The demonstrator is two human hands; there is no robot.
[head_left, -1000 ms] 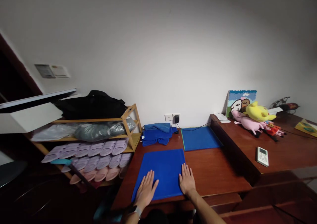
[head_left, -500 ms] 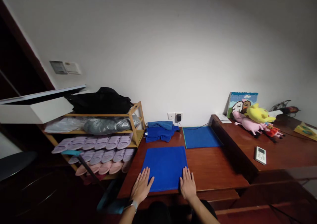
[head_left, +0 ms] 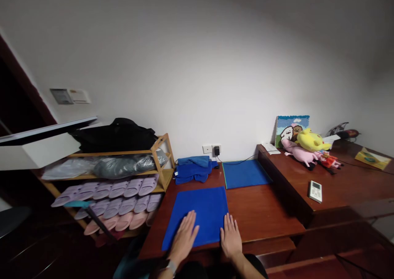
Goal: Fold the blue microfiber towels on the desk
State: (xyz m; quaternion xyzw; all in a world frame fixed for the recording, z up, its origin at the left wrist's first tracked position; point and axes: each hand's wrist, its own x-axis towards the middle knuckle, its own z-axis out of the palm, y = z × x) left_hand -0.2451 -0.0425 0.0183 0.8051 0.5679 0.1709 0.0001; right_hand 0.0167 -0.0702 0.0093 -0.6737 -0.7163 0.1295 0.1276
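Note:
A bright blue cloth [head_left: 203, 205] lies spread nearly square on the brown wooden table [head_left: 258, 213], close to its front edge. Over the cloth's front left part is my left hand [head_left: 184, 236], palm down with its fingers stretched out; a band circles that wrist. My right hand [head_left: 230, 236] rests flat at the cloth's right edge near the front corner, fingers straight and the hand empty. Behind this cloth, a heap of folded blue cloths [head_left: 193, 169] sits against the wall. Another blue cloth [head_left: 246, 174], with a green edge, lies flat at the back right.
On the left stands a wooden shoe rack [head_left: 166, 180] with several slippers [head_left: 111, 188] and a black bag [head_left: 117, 135]. The higher desk [head_left: 341, 184] on the right bears plush toys [head_left: 310, 141], a white remote [head_left: 315, 191] and a picture [head_left: 291, 129]. A black plug [head_left: 217, 151] sits in the wall socket.
My left hand has moved from the cloth's left edge inward, to the right, over the cloth. My right hand stays at the right edge. The whole view has shifted slightly.

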